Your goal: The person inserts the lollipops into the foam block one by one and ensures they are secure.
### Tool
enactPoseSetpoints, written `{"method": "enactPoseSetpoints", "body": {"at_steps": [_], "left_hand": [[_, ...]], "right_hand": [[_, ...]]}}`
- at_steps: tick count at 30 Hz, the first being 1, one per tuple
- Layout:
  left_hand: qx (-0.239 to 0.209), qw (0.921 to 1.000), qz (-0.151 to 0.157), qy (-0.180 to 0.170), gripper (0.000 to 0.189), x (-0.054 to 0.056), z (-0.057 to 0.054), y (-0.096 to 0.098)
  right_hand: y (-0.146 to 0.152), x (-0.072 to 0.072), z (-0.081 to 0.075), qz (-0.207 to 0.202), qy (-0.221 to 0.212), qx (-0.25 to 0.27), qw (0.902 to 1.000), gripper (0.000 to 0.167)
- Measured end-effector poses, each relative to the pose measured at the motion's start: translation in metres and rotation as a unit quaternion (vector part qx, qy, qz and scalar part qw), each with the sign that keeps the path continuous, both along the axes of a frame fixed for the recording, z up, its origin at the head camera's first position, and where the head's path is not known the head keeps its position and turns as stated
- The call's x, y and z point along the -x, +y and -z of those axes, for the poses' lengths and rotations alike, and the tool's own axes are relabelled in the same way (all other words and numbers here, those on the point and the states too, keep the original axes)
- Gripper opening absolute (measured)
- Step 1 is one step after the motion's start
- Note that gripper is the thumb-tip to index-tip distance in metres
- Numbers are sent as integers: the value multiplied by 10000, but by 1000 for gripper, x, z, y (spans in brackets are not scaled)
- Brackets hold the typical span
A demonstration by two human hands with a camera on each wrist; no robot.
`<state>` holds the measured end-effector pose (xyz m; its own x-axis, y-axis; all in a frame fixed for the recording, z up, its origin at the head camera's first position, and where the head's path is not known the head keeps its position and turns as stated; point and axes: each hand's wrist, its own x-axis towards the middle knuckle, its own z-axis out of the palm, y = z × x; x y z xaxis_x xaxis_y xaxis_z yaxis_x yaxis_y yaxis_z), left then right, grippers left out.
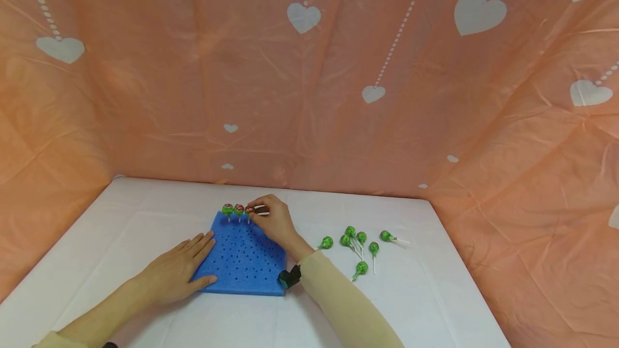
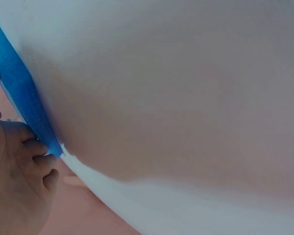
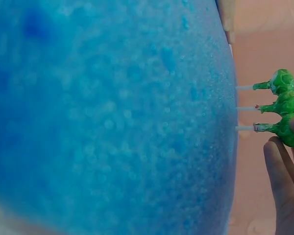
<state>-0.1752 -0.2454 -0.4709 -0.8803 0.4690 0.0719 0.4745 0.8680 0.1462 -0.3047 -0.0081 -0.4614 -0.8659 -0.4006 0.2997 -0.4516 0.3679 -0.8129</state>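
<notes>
A blue foam board (image 1: 244, 262) dotted with small holes lies on the white table. Three lollipops in green and red wrappers stand in a row along its far edge, the leftmost lollipop (image 1: 228, 209) near the corner. My right hand (image 1: 276, 223) pinches the head of the rightmost lollipop (image 3: 287, 131); in the right wrist view its white stick meets the foam like the other two. With fingers spread straight, my left hand (image 1: 181, 268) rests on the board's left edge. The left wrist view shows its fingers against the foam's side (image 2: 27, 93).
Several loose green-wrapped lollipops lie right of the board, most in a cluster (image 1: 361, 238), one lollipop (image 1: 386, 236) farther right and one lollipop (image 1: 327, 242) near my right wrist. An orange curtain (image 1: 271, 79) with white hearts encloses the table's back and sides.
</notes>
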Motion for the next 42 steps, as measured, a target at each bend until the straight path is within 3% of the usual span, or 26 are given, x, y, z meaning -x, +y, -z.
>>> {"method": "enactPoseSetpoints", "body": {"at_steps": [16,25,34,42], "left_hand": [[31,10000,22,-17,86,0,1,2],[26,10000,15,-24,86,-2,0,3],[46,10000,-2,-33,87,-2,3,1],[37,10000,-8,26,86,-1,3,1]], "right_hand": [[5,-5,-2,-80,53,158,9998,23],[8,-10,-6,-151,53,190,9997,33],[26,-18,-8,-134,-20,51,9999,41],[50,-27,-19,-110,30,49,9999,39]]}}
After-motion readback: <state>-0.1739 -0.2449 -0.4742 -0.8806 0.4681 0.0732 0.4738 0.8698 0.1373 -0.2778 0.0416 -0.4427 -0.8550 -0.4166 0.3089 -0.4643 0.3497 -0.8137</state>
